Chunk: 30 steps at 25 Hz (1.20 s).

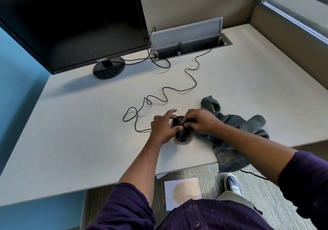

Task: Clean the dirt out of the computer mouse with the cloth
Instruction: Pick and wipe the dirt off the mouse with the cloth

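Mouse [181,128] sits on the counter [88,123] near its front edge, steadied by the left hand [164,127], thumb curled on it. Right hand [200,121] fingers pinch at its top; whether they hold cloth [236,128] cannot be told. Risks, as judged: dirt driven deeper into seams; cloth hanging over the edge sliding off; cable [177,89] snagging.
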### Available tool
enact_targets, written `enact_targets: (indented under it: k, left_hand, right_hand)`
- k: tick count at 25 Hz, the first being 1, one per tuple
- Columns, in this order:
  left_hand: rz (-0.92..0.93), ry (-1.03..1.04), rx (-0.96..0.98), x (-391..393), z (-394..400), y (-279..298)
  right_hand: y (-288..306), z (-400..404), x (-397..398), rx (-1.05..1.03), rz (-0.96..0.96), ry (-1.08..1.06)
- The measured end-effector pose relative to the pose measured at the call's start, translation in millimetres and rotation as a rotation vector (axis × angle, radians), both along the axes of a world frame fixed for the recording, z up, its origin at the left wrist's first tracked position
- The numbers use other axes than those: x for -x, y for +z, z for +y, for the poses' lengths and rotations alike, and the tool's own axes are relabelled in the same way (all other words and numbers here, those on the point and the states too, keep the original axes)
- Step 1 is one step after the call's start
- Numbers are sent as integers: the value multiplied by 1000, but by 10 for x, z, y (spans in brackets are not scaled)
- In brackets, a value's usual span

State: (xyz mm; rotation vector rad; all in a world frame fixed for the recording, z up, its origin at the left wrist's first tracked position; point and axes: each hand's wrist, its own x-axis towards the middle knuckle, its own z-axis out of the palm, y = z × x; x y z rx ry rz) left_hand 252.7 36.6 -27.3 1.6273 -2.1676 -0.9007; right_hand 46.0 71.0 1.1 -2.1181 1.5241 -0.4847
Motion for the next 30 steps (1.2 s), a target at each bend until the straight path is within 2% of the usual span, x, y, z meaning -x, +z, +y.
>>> enact_targets:
  k: [4,7,10,14,17,21,28,30]
  left_hand:
    - [-7,-2,5,-10,8,11]
    - [-18,-3,12,-10,16,4]
    - [-25,-5,15,-8,8,-10]
    - [-20,-9,7,-10,-5,-21]
    - [-23,-16,5,-9,-7,-24]
    - [-18,-14,5,-14,-9,-37]
    - [-29,-22,11,-15,-24,-37]
    - [-25,-22,15,-11,-20,-36]
  right_hand:
    - [-1,-238,-120,15,144,-113]
    - [-8,-346,-142,4,240,-102]
    - [-32,-371,-96,5,271,-53]
    - [-16,-414,-152,-5,299,-107]
    - [-6,-303,-130,5,233,-71]
    - [123,-176,39,-117,86,72]
    - [3,62,-176,33,75,-134]
    - [-32,185,-158,67,15,-150]
